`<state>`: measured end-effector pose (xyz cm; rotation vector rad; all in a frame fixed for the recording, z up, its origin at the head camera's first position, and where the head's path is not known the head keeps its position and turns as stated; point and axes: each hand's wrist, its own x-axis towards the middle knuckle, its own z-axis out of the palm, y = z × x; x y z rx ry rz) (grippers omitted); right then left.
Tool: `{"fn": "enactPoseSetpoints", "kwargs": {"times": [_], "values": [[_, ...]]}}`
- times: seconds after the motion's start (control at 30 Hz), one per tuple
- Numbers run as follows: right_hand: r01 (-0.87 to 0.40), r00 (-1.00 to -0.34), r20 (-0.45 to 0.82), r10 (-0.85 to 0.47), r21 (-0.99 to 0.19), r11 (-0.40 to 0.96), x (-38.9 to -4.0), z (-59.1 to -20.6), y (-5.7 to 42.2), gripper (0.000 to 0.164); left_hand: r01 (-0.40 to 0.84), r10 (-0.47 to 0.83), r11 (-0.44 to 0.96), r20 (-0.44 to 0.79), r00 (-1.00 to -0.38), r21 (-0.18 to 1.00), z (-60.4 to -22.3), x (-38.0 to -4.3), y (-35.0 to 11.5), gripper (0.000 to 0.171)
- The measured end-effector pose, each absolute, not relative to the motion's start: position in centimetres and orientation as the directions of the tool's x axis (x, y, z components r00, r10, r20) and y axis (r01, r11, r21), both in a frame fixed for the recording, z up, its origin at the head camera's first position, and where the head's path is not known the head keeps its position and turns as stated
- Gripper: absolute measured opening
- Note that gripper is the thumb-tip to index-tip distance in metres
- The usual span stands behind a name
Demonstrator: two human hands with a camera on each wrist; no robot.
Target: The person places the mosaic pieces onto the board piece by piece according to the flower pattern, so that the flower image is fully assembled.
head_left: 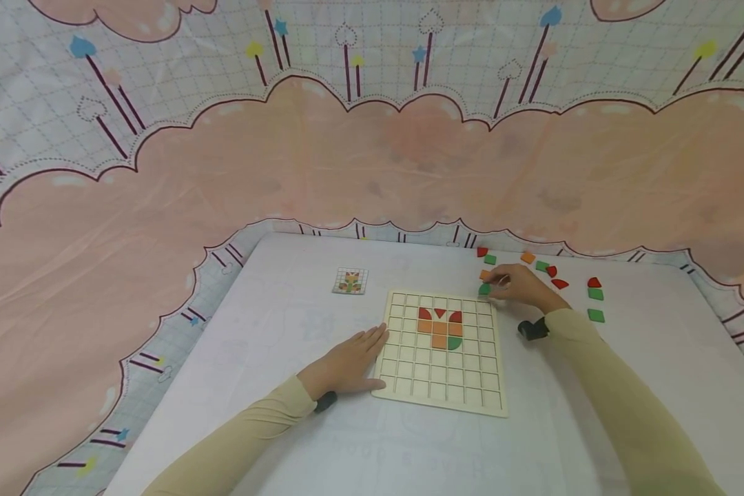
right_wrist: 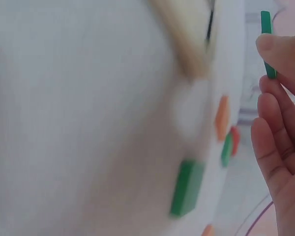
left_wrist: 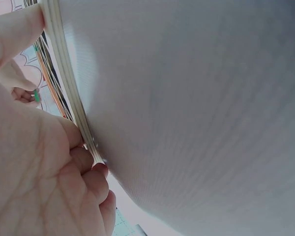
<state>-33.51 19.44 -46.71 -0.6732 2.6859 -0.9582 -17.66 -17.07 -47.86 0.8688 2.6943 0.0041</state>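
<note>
A pale wooden grid board (head_left: pixel 403 375) lies on the table. Red, orange and green pieces (head_left: pixel 440 328) sit in its upper middle cells, among them a green quarter-round piece (head_left: pixel 455 343). Against the board's left edge rests my left hand (head_left: pixel 347 362), thumb spread and fingers extended; the left wrist view shows the thumb and fingers touching the board's side. Just past the board's upper right corner, my right hand (head_left: pixel 521 286) pinches a green piece (right_wrist: pixel 267 44) between thumb and fingers. That piece is seen edge-on in the right wrist view, held above the table.
A small pattern card (head_left: pixel 350 281) lies left of the board's top edge. Loose red, orange and green pieces are scattered at the back right, including a green square (head_left: pixel 596 315) and an orange one (head_left: pixel 528 257). A patterned cloth (head_left: pixel 372 165) hangs behind the table.
</note>
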Motion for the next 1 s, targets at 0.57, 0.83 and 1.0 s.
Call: {"fn": "enactPoseSetpoints", "kwargs": {"times": [0.57, 0.83, 1.0], "values": [[-0.470, -0.754, 0.006, -0.657, -0.704, 0.533, -28.3, -45.8, 11.8, 0.021, 0.577, 0.574, 0.813, -0.286, -0.767, 0.084, -47.7, -17.6, -17.0, 0.090], [-0.466, -0.742, 0.011, -0.671, -0.728, 0.503, -26.9, -47.2, 9.6, 0.021, 0.577, 0.577, 0.812, -0.283, -0.766, 0.091, -47.6, -17.6, -17.0, 0.090], [-0.453, -0.739, 0.000, -0.674, -0.740, 0.497, -26.5, -47.4, 8.8, 0.021, 0.583, 0.581, 0.808, -0.278, -0.765, 0.086, -47.8, -17.6, -17.1, 0.090]]}}
